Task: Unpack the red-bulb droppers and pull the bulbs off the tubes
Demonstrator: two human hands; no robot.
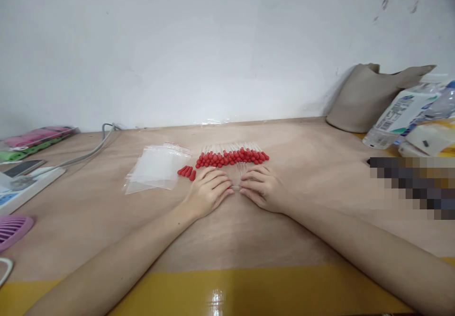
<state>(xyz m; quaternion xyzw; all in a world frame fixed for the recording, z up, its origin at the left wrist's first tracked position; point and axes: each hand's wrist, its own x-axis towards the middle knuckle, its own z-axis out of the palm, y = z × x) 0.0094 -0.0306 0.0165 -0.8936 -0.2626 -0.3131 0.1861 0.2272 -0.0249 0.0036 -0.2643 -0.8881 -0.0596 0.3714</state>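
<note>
My left hand point(209, 192) and my right hand point(266, 188) rest on the table close together, fingers pinched. A thin clear glass tube point(235, 187) spans the small gap between their fingertips. A trace of red shows at my left fingertips, seemingly a rubber bulb mostly hidden by the fingers. Just behind the hands lie a few bare glass tubes point(241, 168), partly covered by my right fingers. Beyond them is a wide row of glass droppers with red rubber bulbs point(231, 157), bulbs toward me. Several loose red rubber bulbs point(186, 171) lie beside my left hand.
Clear zip bags point(156, 167) are stacked left of the bulbs. Farther left are a power strip point(39, 183) with a grey cable point(92, 152), a phone point(23, 168) and a purple slatted object point(14, 230). A brown container point(369, 95) and a plastic bottle point(401, 112) stand at the right.
</note>
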